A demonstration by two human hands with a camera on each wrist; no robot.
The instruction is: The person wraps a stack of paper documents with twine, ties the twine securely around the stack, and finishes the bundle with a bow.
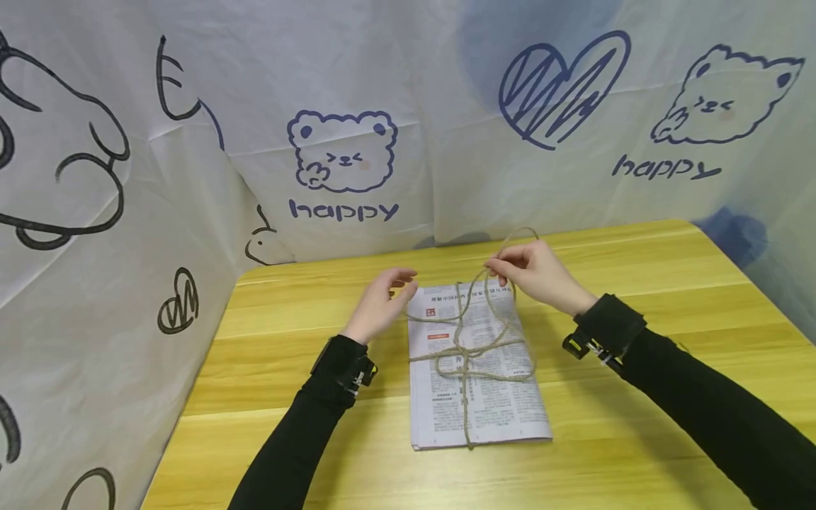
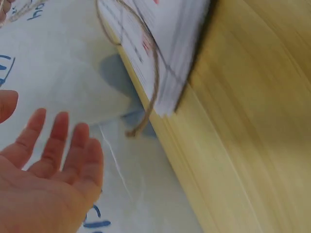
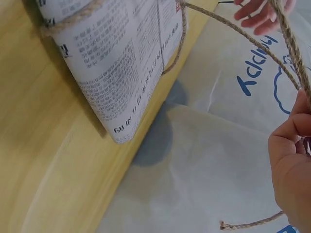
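A folded stack of newspapers [image 1: 503, 418] lies on the table, bound lengthwise and crosswise with brown twine [image 1: 465, 352]. Loops of the twine spread loosely over the top sheet around the crossing. My right hand [image 1: 540, 275] pinches the twine between thumb and fingers above the stack's far right corner, drawing strands up from it. A loose twine end hangs below that hand in the right wrist view. Beside the far left corner, my left hand [image 1: 379, 303] is held with fingers extended, nothing in its grasp. In the left wrist view, a free twine end [image 2: 132, 133] sticks out near those fingers.
The wooden table [image 1: 280, 368] has its far edge just beyond the hands. A white cloth [image 1: 446, 170] with drawn bears, hearts and "happy" lettering hangs behind the table and along its left side. Each wrist wears a black band with a small camera.
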